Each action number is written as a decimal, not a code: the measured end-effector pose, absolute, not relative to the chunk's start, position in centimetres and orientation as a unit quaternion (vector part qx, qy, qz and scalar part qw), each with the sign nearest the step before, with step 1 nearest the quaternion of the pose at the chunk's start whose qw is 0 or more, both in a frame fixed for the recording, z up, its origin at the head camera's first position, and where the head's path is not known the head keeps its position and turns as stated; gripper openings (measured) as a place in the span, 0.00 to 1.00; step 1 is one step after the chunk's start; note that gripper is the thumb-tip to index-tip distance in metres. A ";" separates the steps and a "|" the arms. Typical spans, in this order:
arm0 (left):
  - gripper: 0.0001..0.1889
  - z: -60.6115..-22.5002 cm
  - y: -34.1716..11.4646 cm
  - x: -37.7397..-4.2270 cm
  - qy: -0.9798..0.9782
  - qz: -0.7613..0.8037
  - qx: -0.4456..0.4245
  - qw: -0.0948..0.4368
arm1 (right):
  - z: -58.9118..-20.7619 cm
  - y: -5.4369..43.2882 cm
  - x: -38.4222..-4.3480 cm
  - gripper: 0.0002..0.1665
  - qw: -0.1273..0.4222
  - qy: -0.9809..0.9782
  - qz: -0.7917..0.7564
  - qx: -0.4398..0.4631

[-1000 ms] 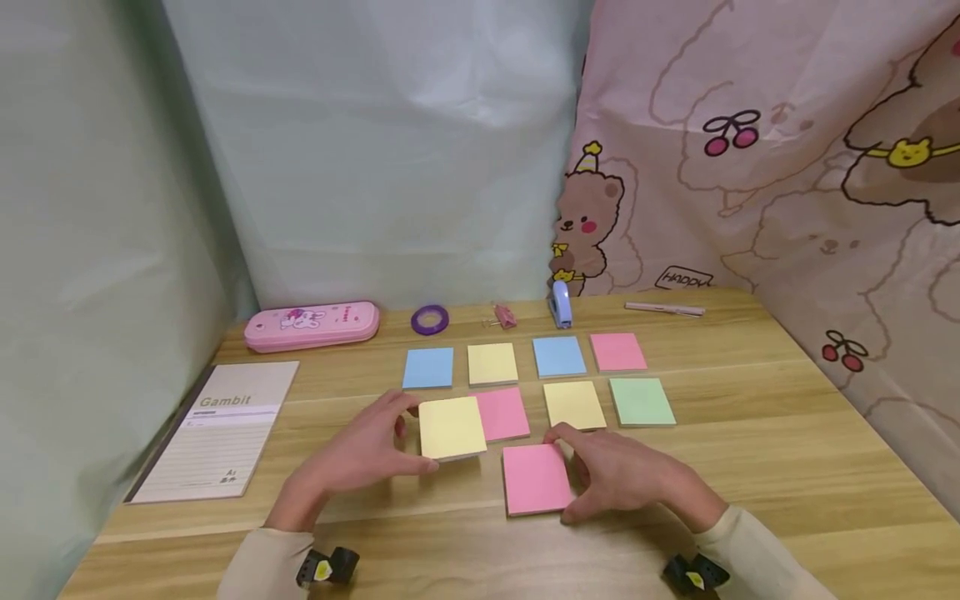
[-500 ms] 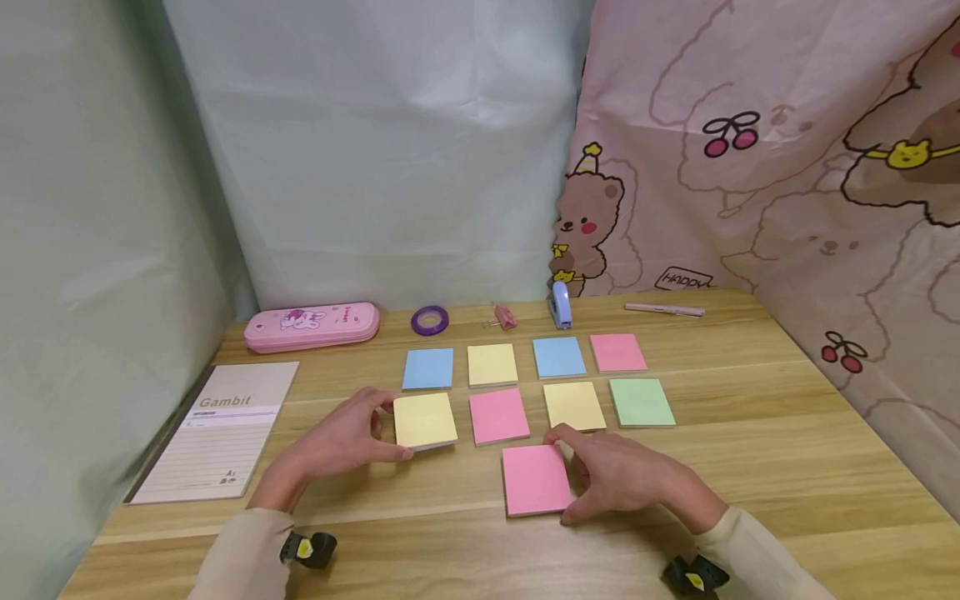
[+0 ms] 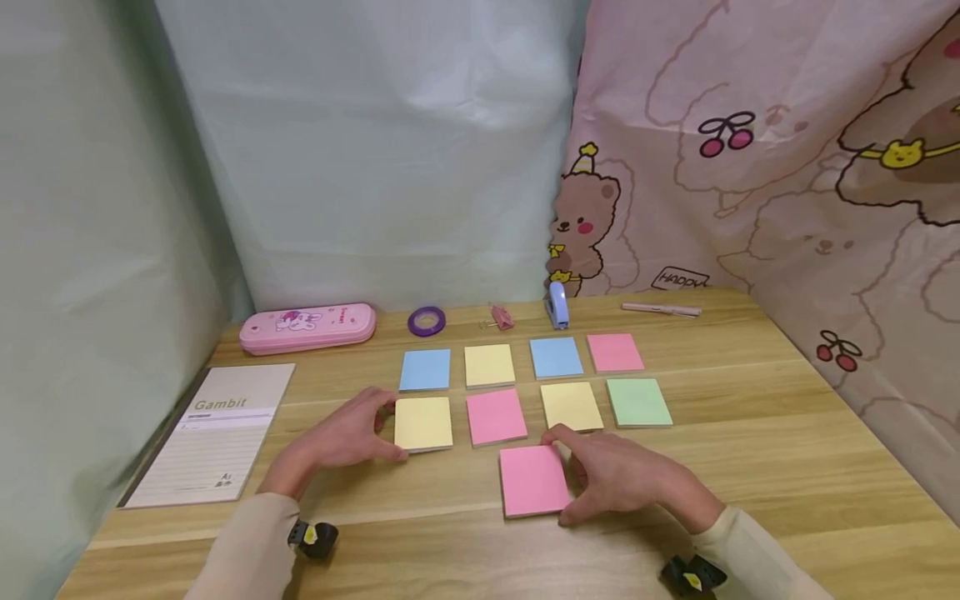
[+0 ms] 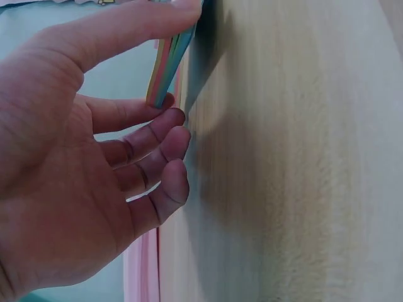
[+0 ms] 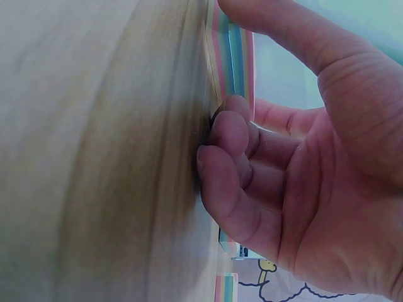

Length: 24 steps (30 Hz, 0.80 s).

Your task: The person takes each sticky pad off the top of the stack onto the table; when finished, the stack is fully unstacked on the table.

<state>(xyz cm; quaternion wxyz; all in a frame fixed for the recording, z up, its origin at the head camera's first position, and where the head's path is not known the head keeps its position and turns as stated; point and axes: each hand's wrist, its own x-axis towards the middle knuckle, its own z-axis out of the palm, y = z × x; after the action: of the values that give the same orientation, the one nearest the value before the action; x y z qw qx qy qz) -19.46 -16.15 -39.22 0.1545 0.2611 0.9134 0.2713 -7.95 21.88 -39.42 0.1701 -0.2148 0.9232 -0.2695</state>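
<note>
My left hand (image 3: 347, 435) pinches a yellow sticky note pad (image 3: 423, 423) by its left side, thumb at the near edge and fingers at the far one. In the left wrist view the layered edge of this pad (image 4: 165, 69) slants close over the wood, casting a shadow. My right hand (image 3: 618, 472) grips a pink sticky note pad (image 3: 534, 481) by its right side, at the front centre; its striped edge (image 5: 236, 63) shows in the right wrist view. Between and behind the hands lies another pink pad (image 3: 497, 417), with a second yellow pad (image 3: 572, 406) to its right.
Behind are a green pad (image 3: 639, 402), two blue pads (image 3: 425, 369), another yellow pad (image 3: 490, 365) and a pink one (image 3: 615, 353). Along the back lie a pencil case (image 3: 309, 327), purple tape (image 3: 427, 321), binder clip (image 3: 502, 317), stapler (image 3: 557, 307) and pen (image 3: 662, 309). A notebook (image 3: 206, 450) lies left.
My left hand has moved left with the yellow pad, off the pink pad it overlapped, and the yellow pad now looks flatter. My right hand keeps its grip in place.
</note>
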 end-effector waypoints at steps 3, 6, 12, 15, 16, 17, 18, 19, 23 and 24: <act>0.40 -39.3 -16.2 -19.6 0.911 0.275 0.266 0.155 | -39.4 21.9 -8.0 0.49 0.169 0.923 -0.270 -0.217; 0.41 -39.4 -16.2 -19.7 0.908 0.278 0.269 0.157 | -39.5 21.9 -7.9 0.49 0.168 0.923 -0.270 -0.218; 0.45 -39.4 -16.2 -19.8 0.913 0.272 0.255 0.164 | -39.4 21.9 -7.9 0.49 0.167 0.924 -0.268 -0.217; 0.47 -39.4 -16.2 -19.8 0.915 0.267 0.249 0.169 | -39.3 21.8 -7.9 0.49 0.166 0.924 -0.268 -0.217; 0.47 -39.4 -16.2 -19.8 0.916 0.265 0.248 0.169 | -39.3 21.8 -7.9 0.49 0.166 0.924 -0.267 -0.217; 0.47 -39.4 -16.2 -19.8 0.917 0.264 0.248 0.169 | -39.3 21.8 -7.9 0.49 0.166 0.924 -0.267 -0.217; 0.47 -39.5 -16.2 -19.9 0.917 0.264 0.248 0.170 | -39.3 21.8 -7.9 0.49 0.166 0.924 -0.267 -0.217; 0.47 -39.5 -16.2 -19.9 0.917 0.263 0.249 0.168 | -39.3 21.8 -7.9 0.49 0.167 0.924 -0.268 -0.216; 0.47 -39.6 -16.2 -20.0 0.918 0.257 0.256 0.163 | -39.3 21.9 -7.8 0.49 0.169 0.924 -0.269 -0.214; 0.47 -39.6 -16.1 -20.0 0.918 0.255 0.258 0.162 | -39.3 21.9 -7.8 0.49 0.168 0.924 -0.268 -0.215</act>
<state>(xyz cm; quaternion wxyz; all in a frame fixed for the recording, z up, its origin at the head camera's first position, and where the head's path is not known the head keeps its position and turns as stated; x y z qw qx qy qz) -20.04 -16.14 -39.59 0.1616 0.2577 0.9179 0.2550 -7.83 21.85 -39.33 0.1684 -0.2146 0.9239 -0.2684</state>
